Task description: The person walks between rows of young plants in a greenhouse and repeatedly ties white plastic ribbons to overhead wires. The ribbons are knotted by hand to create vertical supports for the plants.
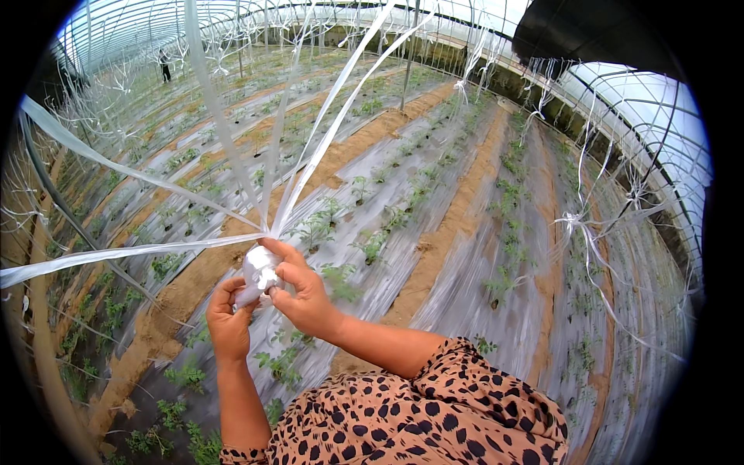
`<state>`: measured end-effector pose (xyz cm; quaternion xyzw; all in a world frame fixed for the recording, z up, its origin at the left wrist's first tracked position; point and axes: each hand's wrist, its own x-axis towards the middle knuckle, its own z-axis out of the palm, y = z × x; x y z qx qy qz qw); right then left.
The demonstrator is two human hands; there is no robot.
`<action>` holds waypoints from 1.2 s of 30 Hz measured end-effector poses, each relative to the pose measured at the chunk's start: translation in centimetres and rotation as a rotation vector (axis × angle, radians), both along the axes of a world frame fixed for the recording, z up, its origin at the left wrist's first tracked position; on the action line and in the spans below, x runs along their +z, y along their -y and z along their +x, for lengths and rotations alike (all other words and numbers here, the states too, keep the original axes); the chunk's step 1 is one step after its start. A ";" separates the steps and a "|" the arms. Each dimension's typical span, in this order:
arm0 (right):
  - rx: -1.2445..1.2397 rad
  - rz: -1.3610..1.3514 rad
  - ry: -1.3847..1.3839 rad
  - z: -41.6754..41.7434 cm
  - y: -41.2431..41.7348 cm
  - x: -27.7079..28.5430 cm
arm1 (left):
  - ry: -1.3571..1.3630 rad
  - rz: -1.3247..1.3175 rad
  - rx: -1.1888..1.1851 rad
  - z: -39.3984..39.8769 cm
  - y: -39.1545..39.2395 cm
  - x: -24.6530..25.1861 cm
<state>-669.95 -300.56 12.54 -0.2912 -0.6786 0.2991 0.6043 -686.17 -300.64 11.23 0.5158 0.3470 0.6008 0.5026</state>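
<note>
A bundle of white plastic twine (260, 269) is held between both hands at the lower left of centre. My left hand (229, 311) pinches its lower left edge between thumb and fingers. My right hand (302, 293) grips it from the right, the index finger reaching over its top and the thumb near its lower side. Several flat white plastic strips (325, 136) meet just above the bundle and fan out upward and to the left. Whether the strips are knotted at that point is hidden by the fingers.
Rows of young green plants (372, 247) grow through plastic mulch film (453, 308), with bare soil paths (418, 285) between. More tied twine (572, 221) hangs at right. A metal post (410, 58) stands ahead. Far at upper left stands another person (165, 65).
</note>
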 end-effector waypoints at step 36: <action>0.893 -1.471 -0.471 4.2 2.9 -19.1 | -0.826 -0.099 -0.268 4.8 0.5 -11.0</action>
